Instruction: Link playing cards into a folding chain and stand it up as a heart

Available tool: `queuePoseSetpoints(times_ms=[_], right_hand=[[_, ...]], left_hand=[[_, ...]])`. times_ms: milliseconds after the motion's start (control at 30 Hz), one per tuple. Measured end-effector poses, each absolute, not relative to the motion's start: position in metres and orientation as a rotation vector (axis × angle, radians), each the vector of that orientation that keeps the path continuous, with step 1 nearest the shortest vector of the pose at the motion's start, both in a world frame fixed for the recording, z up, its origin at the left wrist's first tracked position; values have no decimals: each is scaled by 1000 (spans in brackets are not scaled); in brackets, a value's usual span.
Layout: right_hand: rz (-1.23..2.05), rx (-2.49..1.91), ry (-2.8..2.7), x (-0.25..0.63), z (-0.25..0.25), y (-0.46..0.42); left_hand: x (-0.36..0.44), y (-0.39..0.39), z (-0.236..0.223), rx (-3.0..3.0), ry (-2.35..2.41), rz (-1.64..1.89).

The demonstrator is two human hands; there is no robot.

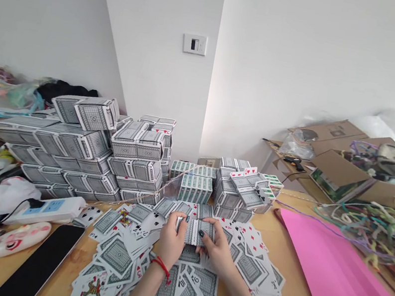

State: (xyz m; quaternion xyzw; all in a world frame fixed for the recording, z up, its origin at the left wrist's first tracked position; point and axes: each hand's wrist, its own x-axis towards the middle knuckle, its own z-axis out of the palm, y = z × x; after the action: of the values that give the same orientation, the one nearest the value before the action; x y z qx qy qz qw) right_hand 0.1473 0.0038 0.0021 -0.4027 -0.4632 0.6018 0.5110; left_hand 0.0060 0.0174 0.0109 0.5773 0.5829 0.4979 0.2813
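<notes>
Between my two hands is a block of folded playing cards point(194, 231), its grey-patterned backs facing up. My left hand point(173, 237) grips its left side, and a red string bracelet is on that wrist. My right hand point(216, 244) holds the right side, thumb pressed on top. Dark polish shows on the nails. Loose playing cards point(116, 255), some face up and some face down, are spread over the wooden table around and under my forearms. The undersides of the block and some fingertips are hidden.
Stacked card blocks point(81, 141) stand at back left, more card blocks point(230, 189) at back right. Green card boxes point(196, 188) sit between them. A black phone point(42, 263), a power strip point(50, 212) and a pink sheet point(344, 289) flank the cards. Cardboard boxes point(345, 168) are far right.
</notes>
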Motion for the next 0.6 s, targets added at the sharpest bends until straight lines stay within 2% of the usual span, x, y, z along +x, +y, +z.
queuePoseSetpoints(times_ms=[600], right_hand=[[1559, -927, -1122, 148, 4, -1]], left_hand=[[12, 10, 18, 1533, 1608, 1280]])
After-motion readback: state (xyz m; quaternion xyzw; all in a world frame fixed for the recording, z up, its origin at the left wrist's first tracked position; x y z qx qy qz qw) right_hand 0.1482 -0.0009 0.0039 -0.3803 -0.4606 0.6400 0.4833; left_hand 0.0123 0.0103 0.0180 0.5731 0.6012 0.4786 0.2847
